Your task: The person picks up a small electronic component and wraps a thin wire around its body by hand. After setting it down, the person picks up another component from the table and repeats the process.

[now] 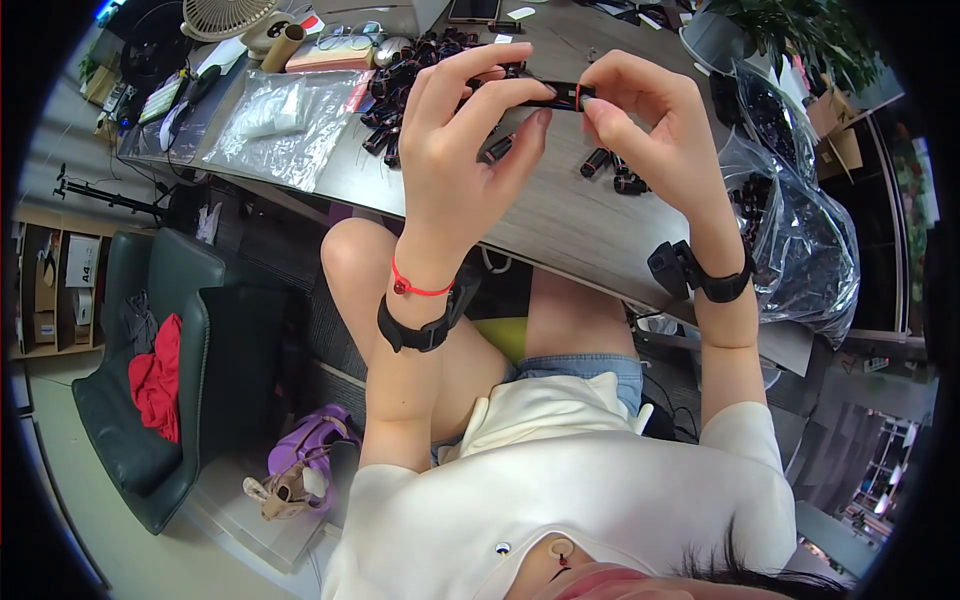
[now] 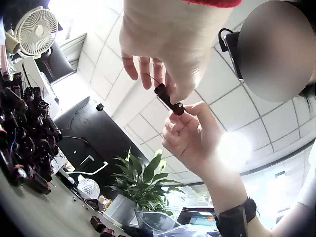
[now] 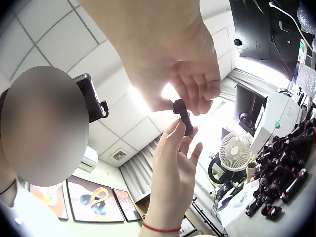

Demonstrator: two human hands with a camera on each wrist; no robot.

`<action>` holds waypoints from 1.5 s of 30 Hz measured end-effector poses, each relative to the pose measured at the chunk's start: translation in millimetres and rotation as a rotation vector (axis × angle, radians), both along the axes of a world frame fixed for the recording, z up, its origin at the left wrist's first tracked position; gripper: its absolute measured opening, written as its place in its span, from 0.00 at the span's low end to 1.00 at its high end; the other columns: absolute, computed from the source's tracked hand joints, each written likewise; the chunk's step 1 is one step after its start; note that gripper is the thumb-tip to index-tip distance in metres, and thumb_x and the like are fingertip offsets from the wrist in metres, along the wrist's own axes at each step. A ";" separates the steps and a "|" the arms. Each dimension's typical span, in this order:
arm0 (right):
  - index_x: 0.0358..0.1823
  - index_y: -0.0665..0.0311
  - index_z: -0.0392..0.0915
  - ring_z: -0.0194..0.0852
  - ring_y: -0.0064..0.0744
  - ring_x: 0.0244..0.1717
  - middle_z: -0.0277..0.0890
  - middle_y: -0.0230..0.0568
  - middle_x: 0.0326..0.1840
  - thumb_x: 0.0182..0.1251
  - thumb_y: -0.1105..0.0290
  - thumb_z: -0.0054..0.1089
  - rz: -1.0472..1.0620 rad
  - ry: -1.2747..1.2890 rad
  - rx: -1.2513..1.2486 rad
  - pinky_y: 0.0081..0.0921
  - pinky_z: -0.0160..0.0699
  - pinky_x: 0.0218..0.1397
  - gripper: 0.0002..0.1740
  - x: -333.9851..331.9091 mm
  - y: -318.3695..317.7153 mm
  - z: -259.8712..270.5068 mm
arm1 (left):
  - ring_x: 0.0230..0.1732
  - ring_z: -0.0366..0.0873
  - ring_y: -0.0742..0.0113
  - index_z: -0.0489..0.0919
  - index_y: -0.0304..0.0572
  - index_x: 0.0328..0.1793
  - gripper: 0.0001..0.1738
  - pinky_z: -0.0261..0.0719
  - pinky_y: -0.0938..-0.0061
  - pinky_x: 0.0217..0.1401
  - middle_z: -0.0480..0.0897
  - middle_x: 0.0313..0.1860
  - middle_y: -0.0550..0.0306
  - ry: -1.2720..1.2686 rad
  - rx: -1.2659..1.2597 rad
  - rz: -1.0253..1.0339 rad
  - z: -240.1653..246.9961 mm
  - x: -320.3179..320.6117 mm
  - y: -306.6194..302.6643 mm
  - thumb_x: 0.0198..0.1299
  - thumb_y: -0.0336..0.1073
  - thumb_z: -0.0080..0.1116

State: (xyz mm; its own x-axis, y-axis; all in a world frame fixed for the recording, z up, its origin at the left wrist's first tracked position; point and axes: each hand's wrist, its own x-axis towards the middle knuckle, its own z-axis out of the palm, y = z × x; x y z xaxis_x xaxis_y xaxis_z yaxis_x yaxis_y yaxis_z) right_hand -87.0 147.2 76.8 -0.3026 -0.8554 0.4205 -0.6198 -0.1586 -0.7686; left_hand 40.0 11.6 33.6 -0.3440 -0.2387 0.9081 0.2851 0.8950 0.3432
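Note:
Above the desk, both hands hold one small black cylindrical part with a thin wire at one end. My left hand pinches it between thumb and index finger, other fingers spread apart. The thumb and fingers of my right hand pinch its opposite end, where a bit of red shows. In the left wrist view the black part slants between the two hands. The right wrist view shows the same part with its end at the right fingertips. Loose black parts of similar look lie on the desk below.
A heap of similar black parts covers the desk behind my left hand. Left of it lies a clear plastic bag. A large clear bag hangs at the desk's right end, near a potted plant. A fan stands farther back.

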 end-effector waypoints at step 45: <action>0.39 0.71 0.76 0.69 0.14 0.23 0.74 0.31 0.27 0.62 0.76 0.50 0.132 -0.243 0.138 0.13 0.69 0.29 0.08 -0.4 -2.8 -3.8 | 0.36 0.78 0.63 0.84 0.47 0.42 0.20 0.75 0.72 0.41 0.83 0.33 0.63 -0.033 -0.020 -0.005 -1.3 7.7 8.4 0.37 0.27 0.72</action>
State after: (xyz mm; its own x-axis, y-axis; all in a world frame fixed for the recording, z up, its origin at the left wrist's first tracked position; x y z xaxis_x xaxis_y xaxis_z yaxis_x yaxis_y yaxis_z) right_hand -87.4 144.4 73.0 -0.2624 -0.9379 0.2270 -0.3966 -0.1097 -0.9114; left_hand 47.7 19.9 32.3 -0.3753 -0.2186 0.9008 0.2780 0.9005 0.3344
